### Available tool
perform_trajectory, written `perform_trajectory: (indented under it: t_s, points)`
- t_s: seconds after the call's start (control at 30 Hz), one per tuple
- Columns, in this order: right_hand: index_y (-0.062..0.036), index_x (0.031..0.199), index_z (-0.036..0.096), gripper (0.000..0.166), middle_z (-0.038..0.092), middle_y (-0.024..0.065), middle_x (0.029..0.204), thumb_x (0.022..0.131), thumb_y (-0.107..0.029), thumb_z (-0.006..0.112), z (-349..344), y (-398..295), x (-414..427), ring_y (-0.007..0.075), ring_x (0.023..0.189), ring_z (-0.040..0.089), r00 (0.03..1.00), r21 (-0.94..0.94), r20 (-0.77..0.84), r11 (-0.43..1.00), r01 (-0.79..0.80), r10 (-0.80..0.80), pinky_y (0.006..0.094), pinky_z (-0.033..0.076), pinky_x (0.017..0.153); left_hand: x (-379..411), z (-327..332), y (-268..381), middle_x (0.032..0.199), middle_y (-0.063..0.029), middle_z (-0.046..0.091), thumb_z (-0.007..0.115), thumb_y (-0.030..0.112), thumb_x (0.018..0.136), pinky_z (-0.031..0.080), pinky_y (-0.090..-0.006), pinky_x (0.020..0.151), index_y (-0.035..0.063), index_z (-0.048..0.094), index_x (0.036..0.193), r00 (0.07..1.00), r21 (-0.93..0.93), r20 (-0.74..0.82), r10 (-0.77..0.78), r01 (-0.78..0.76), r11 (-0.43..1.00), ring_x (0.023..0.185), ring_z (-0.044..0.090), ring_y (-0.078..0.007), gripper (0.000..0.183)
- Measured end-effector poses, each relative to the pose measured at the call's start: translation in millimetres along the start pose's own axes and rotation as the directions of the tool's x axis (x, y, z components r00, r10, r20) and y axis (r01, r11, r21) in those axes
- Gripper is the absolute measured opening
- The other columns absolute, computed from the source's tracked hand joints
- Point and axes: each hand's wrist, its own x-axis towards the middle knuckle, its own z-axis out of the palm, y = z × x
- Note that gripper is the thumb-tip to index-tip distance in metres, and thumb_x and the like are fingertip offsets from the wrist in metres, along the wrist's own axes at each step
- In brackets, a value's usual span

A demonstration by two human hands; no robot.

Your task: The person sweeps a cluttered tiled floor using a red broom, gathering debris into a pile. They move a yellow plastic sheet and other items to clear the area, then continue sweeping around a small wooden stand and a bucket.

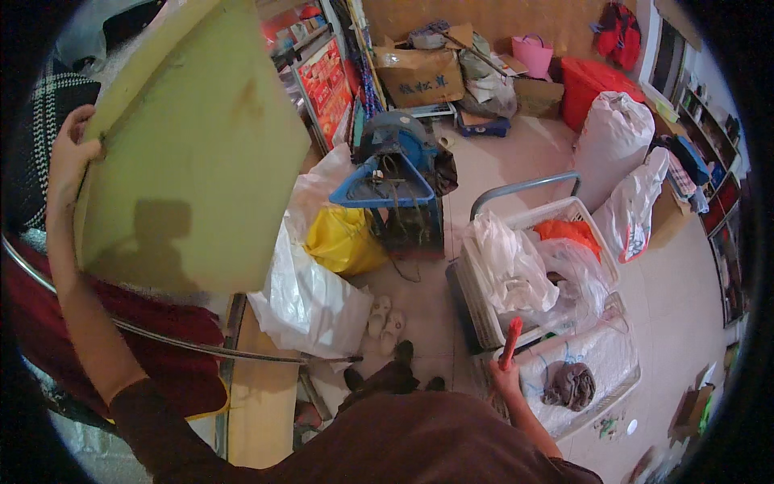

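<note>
At the upper left, my left hand (77,140) grips the edge of a large yellow-green foam sheet (199,163), which stands tilted and bears a brown stain and a shadow. My right hand (505,370), at the lower right, is closed around a red handle (513,342); the rest of that tool is hidden or unclear. Just beyond this hand are a white plastic basket (583,209) holding plastic bags (508,266) and orange cloth (568,233), and a second tray (635,375) with a wrapped bundle and a rolled dark cloth (571,387).
A blue machine with a triangular hopper (387,193) stands ahead, beside a yellow bag (341,242) and a white sack (314,302). A dark red cloth (175,357) and a thin rod (242,353) lie at left. Farther off are cardboard boxes (420,78), a red bin (595,91) and white sacks (617,133).
</note>
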Motion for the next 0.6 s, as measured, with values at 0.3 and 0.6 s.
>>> perform_trajectory:
  t_s: [0.3,0.6]
  points:
    - [-0.0033,0.055,0.046,0.028,0.046,0.0014,0.049,0.071,-0.02,0.061,19.4,13.6,31.0,0.0125,0.042,0.044,0.997,-0.118,-0.053,0.991,-0.059,0.053,0.0313,0.038,0.042,82.4,95.9,-56.0,0.09,-0.0091,0.058,0.058,0.004,0.059,0.043,-0.0245,0.066,-0.0013,0.045,0.108,0.979,-0.062,-0.2,-0.024,0.011,0.998,0.074,0.054,-0.014,0.051]
    - [-0.0047,0.055,0.046,0.024,0.045,0.0022,0.048,0.074,-0.012,0.059,43.9,-9.8,42.9,0.0118,0.04,0.045,0.974,-0.049,-0.169,0.985,-0.163,0.153,0.0271,0.037,0.036,173.3,199.8,-106.9,0.098,-0.0118,0.058,0.06,0.007,0.057,0.043,-0.028,0.074,0.0013,0.047,0.108,0.958,0.062,-0.266,0.104,-0.091,0.994,0.085,0.056,-0.0196,0.054]
